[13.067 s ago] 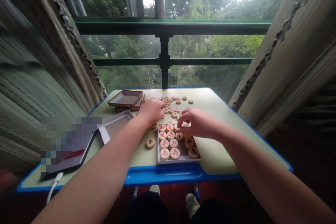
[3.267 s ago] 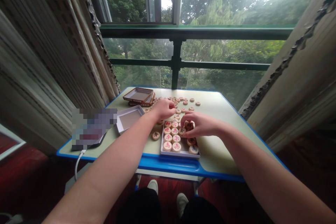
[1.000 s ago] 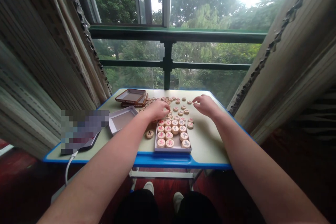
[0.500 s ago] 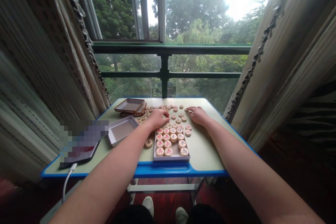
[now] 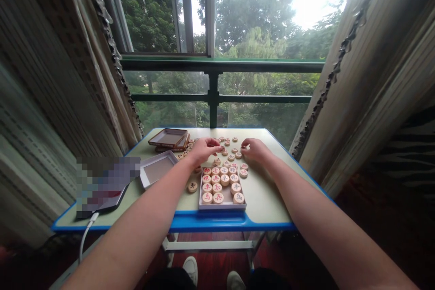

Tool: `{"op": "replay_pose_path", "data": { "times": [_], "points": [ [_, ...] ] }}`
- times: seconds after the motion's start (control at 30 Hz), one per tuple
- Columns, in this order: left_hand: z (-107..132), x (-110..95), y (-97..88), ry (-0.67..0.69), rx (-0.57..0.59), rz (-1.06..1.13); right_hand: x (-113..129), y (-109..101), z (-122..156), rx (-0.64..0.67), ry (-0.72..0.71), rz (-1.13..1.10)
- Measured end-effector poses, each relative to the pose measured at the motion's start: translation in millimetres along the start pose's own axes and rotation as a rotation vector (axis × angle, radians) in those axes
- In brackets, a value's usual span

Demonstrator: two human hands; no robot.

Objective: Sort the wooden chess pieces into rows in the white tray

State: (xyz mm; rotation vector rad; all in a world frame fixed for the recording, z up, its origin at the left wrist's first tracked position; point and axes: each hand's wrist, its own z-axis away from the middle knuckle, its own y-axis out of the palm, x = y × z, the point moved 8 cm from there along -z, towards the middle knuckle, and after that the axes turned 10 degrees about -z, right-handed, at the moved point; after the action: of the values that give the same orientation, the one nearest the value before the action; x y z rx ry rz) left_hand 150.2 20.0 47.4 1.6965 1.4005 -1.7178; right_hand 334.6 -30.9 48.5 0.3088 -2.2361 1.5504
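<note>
Two bare hands above a pale, blue-edged bench (image 5: 272, 204). At centre, the left hand (image 5: 204, 149) pinches a piece (image 5: 222, 149) between thumb and fingers. Slightly right, the right hand (image 5: 256, 148) is narrowed, fingertips curled down; whether it holds anything cannot be told. Below centre, a box (image 5: 222, 207) carries four columns of marked pieces. Its visible layer seems mostly filled, with two gaps low in the third column. Many loose pieces (image 5: 244, 174) remain outside, behind and beside it. A shallow tray (image 5: 158, 167) sits left of centre.
</note>
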Motion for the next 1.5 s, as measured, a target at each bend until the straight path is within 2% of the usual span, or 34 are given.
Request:
{"op": "replay_pose_path", "data": {
  "times": [0.07, 0.13, 0.27, 0.37, 0.63, 0.8, 0.93, 1.1, 1.17, 1.27, 1.33, 1.5],
  "points": [
    [0.6, 0.7, -1.1, -0.028, -0.002, 0.044, 13.8, -8.3, 3.8, -0.066, -0.065, -0.11],
    [0.9, 0.8, -0.7, -0.029, 0.009, 0.075, 33.3, -15.4, 10.4, -0.113, -0.189, -0.302],
    [1.3, -0.3, 3.3, 0.008, 0.054, 0.113, 69.5, -16.7, 26.6, -0.076, -0.427, -0.602],
    [1.3, -1.1, 4.3, 0.016, 0.063, 0.114, 81.9, -10.3, 33.4, -0.02, -0.498, -0.66],
    [3.6, -1.5, 4.1, -0.013, 0.098, 0.077, 84.3, -7.7, 35.3, -0.008, -0.551, -0.534],
    [4.4, -3.7, 9.8, -0.004, 0.168, 0.29, 85.4, -10.6, 37.1, -0.007, -0.531, -0.661],
    [3.2, -3.0, 10.1, -0.023, 0.163, 0.373, 84.0, -9.4, 36.3, -0.034, -0.513, -0.744],
    [0.8, 3.3, 4.5, -0.042, 0.103, 0.359, 85.8, -19.8, 38.1, -0.061, -0.456, -0.679],
    [-0.5, 6.3, 0.2, -0.047, 0.064, 0.38, 92.3, -26.9, 43.3, 0.004, -0.435, -0.634],
    [-1.8, 8.1, -5.6, -0.039, 0.019, 0.399, 109.1, -29.9, 56.8, 0.223, -0.459, -0.538],
    [-2.1, 8.3, -6.7, -0.037, 0.013, 0.388, 113.7, -31.1, 62.8, 0.301, -0.439, -0.495],
    [-2.0, 8.0, -3.5, -0.036, 0.036, 0.334, 122.5, -12.3, 77.5, 0.526, -0.498, -0.383]
  ]
}}
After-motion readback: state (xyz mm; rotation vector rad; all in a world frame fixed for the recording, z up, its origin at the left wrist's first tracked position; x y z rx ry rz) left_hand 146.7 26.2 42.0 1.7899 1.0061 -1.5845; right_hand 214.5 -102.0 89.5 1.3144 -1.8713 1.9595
